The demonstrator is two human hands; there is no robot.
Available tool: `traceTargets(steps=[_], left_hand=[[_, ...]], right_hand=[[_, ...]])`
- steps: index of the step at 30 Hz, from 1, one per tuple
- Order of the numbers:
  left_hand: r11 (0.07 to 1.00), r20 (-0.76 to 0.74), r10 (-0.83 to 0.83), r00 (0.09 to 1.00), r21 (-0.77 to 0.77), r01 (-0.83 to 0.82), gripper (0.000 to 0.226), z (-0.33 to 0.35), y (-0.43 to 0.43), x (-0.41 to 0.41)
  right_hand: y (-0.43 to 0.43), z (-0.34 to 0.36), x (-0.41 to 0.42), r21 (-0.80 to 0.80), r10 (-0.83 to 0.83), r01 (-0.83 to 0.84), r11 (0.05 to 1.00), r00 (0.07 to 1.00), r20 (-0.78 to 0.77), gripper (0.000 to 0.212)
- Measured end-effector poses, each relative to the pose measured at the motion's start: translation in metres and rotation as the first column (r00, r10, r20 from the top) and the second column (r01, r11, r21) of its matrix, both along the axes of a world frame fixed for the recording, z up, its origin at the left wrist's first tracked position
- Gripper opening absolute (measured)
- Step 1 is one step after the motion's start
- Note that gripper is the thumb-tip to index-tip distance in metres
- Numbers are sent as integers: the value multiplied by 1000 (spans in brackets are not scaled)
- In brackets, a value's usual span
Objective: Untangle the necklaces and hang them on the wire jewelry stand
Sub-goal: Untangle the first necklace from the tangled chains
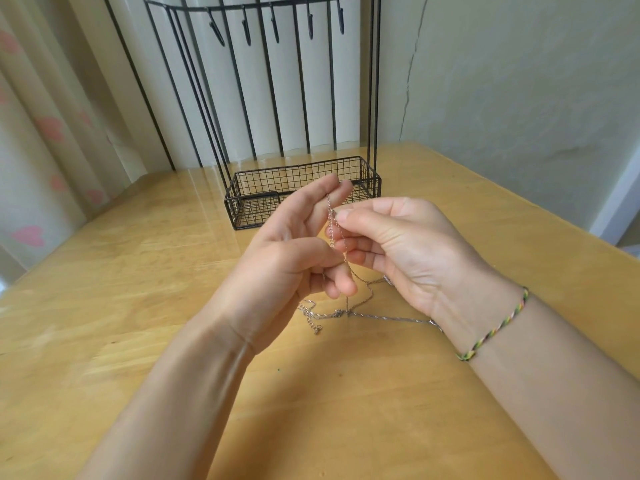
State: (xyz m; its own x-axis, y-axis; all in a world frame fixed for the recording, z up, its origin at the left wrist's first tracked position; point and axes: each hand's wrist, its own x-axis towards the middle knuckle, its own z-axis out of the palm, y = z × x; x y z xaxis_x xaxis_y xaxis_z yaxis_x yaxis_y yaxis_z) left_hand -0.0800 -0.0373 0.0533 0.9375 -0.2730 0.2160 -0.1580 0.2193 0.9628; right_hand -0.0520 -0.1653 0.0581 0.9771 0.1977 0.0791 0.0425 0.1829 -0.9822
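Your left hand (291,247) and right hand (405,244) were raised together just above the wooden table (131,278), in front of the wire jewelry stand (301,202). Between them ran one thin silver chain (331,233), lifted clear of the rest. Your left hand held its upper end between two raised fingertips, palm turned toward you, with the lower fingers curled in and the thumb pressed across toward them where the chain passed down. Your right hand pinched the same chain a little lower, thumb and forefinger closed on it just beneath the left fingertips, its other fingers folded loosely behind. From that grip the chain dropped between your palms to the necklaces (346,312), which lay in a loose silver tangle on the table under and between your wrists. One clasp end trailed out to the left and a strand ran right until it touched your right wrist. How many necklaces were in the knot could not be told. The stand stood well behind your hands at the back of the table, its black mesh basket on the wood and its row of hooks (247,34) on the top rail. A braided bracelet (495,327) circled your right wrist. A curtain (45,140) with pink hearts hung at the left.
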Motion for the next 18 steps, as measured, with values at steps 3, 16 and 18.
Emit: traceTargets(steps=[3,16,18], left_hand=[[1000,-2,3,1000,-6,-3,79,1,-1,0],[998,-24,-14,1000,-63,12,76,3,0,0],[997,-28,-22,999,-76,20,76,3,1,0]], right_hand=[[1,0,0,3,2,-1,1000,1000,-10,13],[0,0,2,51,72,-71,996,997,-26,10],[0,0,2,36,72,-71,997,997,-14,12]])
